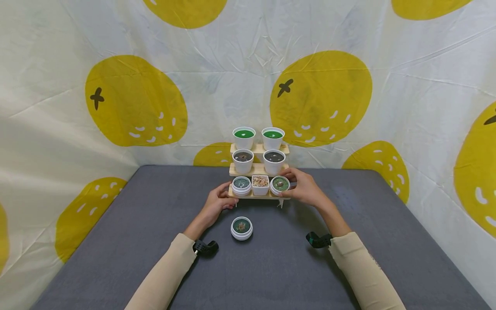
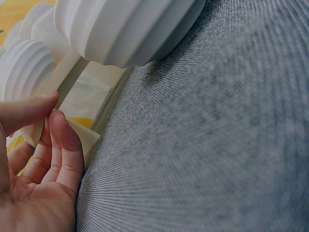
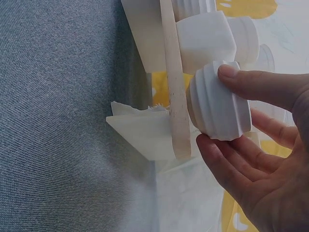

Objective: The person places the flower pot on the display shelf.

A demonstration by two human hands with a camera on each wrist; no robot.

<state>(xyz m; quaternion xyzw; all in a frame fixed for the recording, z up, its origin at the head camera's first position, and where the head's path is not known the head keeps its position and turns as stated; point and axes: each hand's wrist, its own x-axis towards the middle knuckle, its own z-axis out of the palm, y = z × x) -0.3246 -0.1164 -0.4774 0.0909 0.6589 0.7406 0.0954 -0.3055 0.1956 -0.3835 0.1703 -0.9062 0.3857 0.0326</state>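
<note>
A three-step wooden stand (image 1: pixel 248 170) holds small white pots in rows. My left hand (image 1: pixel 214 206) pinches the left end of its lowest shelf (image 2: pixel 72 79), thumb above and fingers below. At that shelf's right end, my right hand (image 1: pixel 306 187) grips a round ribbed pot (image 3: pixel 219 104) with a green top, thumb on one side and fingers on the other. This pot is at the shelf's surface; whether its base fully rests there I cannot tell. Beside it are a square pot (image 1: pixel 260 185) with pebble-like filling and a round pot (image 1: pixel 241 185) with a blue-grey top.
Another round pot (image 1: pixel 242 228) stands on the dark grey tabletop (image 1: pixel 267 267) in front of the stand. Two grey-topped cups (image 1: pixel 243 162) fill the middle step, two green-topped cups (image 1: pixel 244 138) the top one. A fruit-patterned curtain (image 1: pixel 228 99) hangs behind.
</note>
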